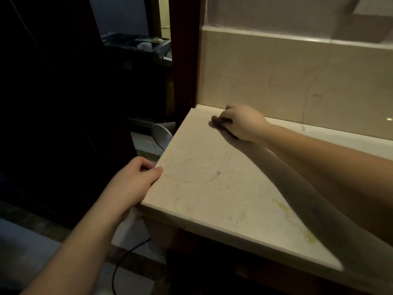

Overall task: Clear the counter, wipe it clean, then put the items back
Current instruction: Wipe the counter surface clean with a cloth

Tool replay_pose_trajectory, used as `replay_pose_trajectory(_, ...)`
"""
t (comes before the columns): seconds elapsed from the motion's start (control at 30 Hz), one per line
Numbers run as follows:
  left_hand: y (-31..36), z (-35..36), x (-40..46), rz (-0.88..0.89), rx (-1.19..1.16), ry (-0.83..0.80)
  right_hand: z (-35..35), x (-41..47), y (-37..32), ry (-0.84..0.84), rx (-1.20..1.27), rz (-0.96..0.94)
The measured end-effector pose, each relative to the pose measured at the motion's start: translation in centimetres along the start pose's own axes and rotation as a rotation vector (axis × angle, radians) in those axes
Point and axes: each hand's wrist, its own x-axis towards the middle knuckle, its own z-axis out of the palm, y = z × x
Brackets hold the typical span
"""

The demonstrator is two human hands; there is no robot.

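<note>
Dark cloth [223,122], small and bunched, sits at the far left corner of the bench [212,188], by the backsplash; looks soft, light, best held wadded. Right hand [242,122] clenched around it, pressing down. Left hand [136,179] curls over bench's left edge. Yellowish smear [282,206] near front.

- The left hand [136,179] gripped the near left edge of the desk [208,184], thumb on top, fingers curled round the side.
- The right hand [242,122] reached far across, arm outstretched, fingers curled over something dark, pressed down.
</note>
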Motion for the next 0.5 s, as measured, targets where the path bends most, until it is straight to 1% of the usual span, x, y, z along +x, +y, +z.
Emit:
replay_pose_trajectory(0.07,0.2,0.4,0.1,-0.012,0.007,0.003,-0.6,-3.2,-0.1,-0.012,0.022,-0.09)
replay_pose_trajectory(0.1,0.3,0.7,0.1,-0.017,0.007,0.014,-0.8,-4.3,0.4,-0.017,0.022,-0.099)
replay_pose_trajectory(0.17,0.4,1.3,-0.1,-0.009,0.034,0.053,-0.8,-4.3,1.9,-0.027,-0.034,-0.061)
replay_pose_trajectory(0.27,0.3,1.6,-0.2,0.026,0.1,0.112,-0.4,-0.6,4.1,-0.012,-0.138,0.047)
replay_pose_trajectory(0.3,0.3,1.5,-0.2,0.038,0.121,0.122,-0.4,0.7,4.5,-0.009,-0.128,0.076)
replay_pose_trajectory(0.4,0.2,1.5,-0.2,0.058,0.146,0.132,0.1,2.7,4.0,-0.027,-0.084,0.067)
replay_pose_trajectory(0.5,0.1,1.5,-0.1,0.067,0.137,0.124,-0.5,0.2,2.2,-0.034,0.003,-0.004)
